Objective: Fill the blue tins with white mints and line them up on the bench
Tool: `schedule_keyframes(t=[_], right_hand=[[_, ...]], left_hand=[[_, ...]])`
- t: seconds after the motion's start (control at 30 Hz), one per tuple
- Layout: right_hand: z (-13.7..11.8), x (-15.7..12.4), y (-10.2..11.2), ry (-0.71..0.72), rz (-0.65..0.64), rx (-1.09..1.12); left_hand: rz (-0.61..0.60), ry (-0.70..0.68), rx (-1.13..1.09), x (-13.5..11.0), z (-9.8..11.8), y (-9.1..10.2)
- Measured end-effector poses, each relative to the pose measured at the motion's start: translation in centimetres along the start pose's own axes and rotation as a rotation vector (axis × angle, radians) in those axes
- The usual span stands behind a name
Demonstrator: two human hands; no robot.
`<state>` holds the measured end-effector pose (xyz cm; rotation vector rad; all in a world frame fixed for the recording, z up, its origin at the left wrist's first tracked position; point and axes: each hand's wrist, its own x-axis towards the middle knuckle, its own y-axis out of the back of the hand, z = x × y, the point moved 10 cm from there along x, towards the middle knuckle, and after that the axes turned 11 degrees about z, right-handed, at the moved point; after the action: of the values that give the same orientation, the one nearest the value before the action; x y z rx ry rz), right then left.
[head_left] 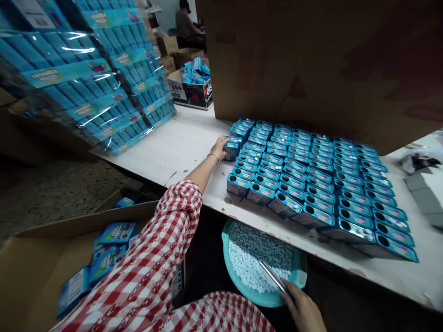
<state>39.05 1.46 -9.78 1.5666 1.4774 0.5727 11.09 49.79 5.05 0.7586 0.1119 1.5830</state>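
My left hand (218,148) is stretched forward over the table, its fingers closed around a few small blue candy boxes (231,150) at the left edge of a group. Beside it stand tight rows of upright blue candy boxes (290,180); many nearer ones show a dark round hole in the top. Low in view, my right hand (304,308) grips a slim shiny metal tool (274,275), whose exact kind I cannot make out. The tool's tip is over small pale-blue candy pieces (254,272) in a turquoise basin (226,253) below the table edge.
A brown cardboard sheet (311,64) stands behind the rows on the white table (166,152). Plastic-wrapped displays (86,78) lean at left. An open carton (41,258) holds flat blue packs. Another box (190,92) sits at the back, and a person (187,25) sits beyond.
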Motion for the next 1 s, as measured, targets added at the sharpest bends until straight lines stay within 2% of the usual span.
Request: schedule_keyframes(t=[0.1, 0.17, 0.2, 0.27, 0.37, 0.5, 0.57, 0.6, 0.63, 0.67, 0.73, 0.8, 0.87, 0.93, 1.0], right_hand=[[0.5, -0.2, -0.5, -0.019, 0.001, 0.037], [0.4, 0.1, -0.4, -0.012, 0.027, 0.047], [0.2, 0.4, -0.3, 0.001, 0.05, 0.057], [-0.5, 1.2, 0.0, 0.043, 0.087, 0.096], [-1.0, 2.6, -0.6, 0.083, 0.097, 0.166], [-0.6, 3.9, -3.6, 0.058, 0.026, 0.221], [-0.5, 4.1, -4.8, 0.042, -0.008, 0.26], [-0.6, 4.1, -5.1, 0.035, -0.019, 0.277], [-0.6, 4.1, -5.3, 0.026, -0.028, 0.292], [-0.7, 4.1, -5.3, 0.016, -0.038, 0.303], [-0.7, 3.9, -5.2, -0.014, -0.054, 0.317], [-0.5, 3.6, -4.7, -0.047, -0.046, 0.335], [-0.2, 3.2, -3.9, -0.065, 0.002, 0.347], [0.0, 2.8, -3.2, -0.076, 0.044, 0.358], [0.2, 2.3, -2.9, -0.088, 0.06, 0.369]], left_hand=[[0.008, 0.013, -0.062, 1.5, 0.2, -1.4], [0.087, 0.051, -0.12, 1.6, -0.3, -0.4], [0.15, 0.076, -0.15, 1.2, -0.7, 0.9], [0.299, 0.11, -0.19, -0.6, -1.9, 4.8], [0.506, 0.094, -0.18, -6.0, -3.6, 13.5], [0.694, 0.112, 0.028, -17.2, -5.2, 25.7], [0.686, 0.233, 0.226, -23.0, -6.6, 29.4], [0.616, 0.317, 0.336, -25.6, -7.5, 30.2], [0.492, 0.403, 0.44, -28.0, -8.7, 30.1], [0.32, 0.483, 0.53, -30.3, -10.0, 29.3], [-0.08, 0.619, 0.655, -35.0, -12.6, 26.4], [-0.384, 0.758, 0.706, -39.9, -14.7, 24.1], [-0.492, 0.884, 0.702, -43.4, -15.8, 23.5], [-0.471, 0.931, 0.668, -45.2, -16.3, 23.9], [-0.411, 0.904, 0.635, -45.7, -16.1, 24.9]])
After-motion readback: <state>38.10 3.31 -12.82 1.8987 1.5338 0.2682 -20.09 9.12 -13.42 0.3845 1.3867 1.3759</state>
